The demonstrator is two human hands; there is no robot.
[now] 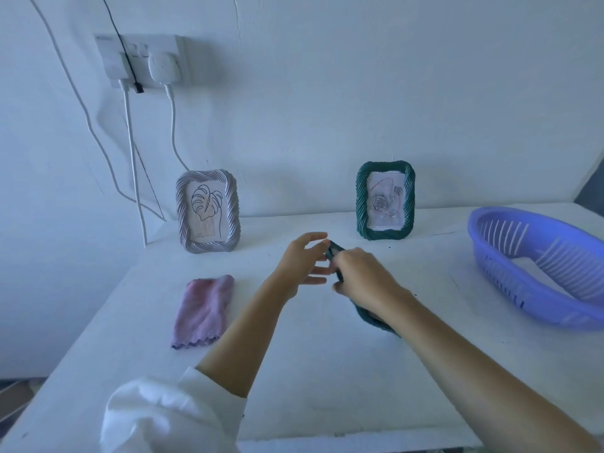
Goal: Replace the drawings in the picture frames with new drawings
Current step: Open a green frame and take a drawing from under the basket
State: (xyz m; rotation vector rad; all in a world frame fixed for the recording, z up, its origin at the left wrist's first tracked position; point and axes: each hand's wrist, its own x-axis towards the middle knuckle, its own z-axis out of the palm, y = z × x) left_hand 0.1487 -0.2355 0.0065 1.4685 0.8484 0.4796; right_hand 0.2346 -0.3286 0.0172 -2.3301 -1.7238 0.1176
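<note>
Your right hand is curled round a third frame, dark green, at the centre of the table; most of it is hidden under your wrist. Your left hand is spread, fingers straight at the frame's far end, gripping nothing; contact there cannot be confirmed. The grey frame and green frame stand by the back wall, drawings in place. Recommendation: lay the third frame face down, steady it with the right hand, and ease the backing loose with the left fingertips.
</note>
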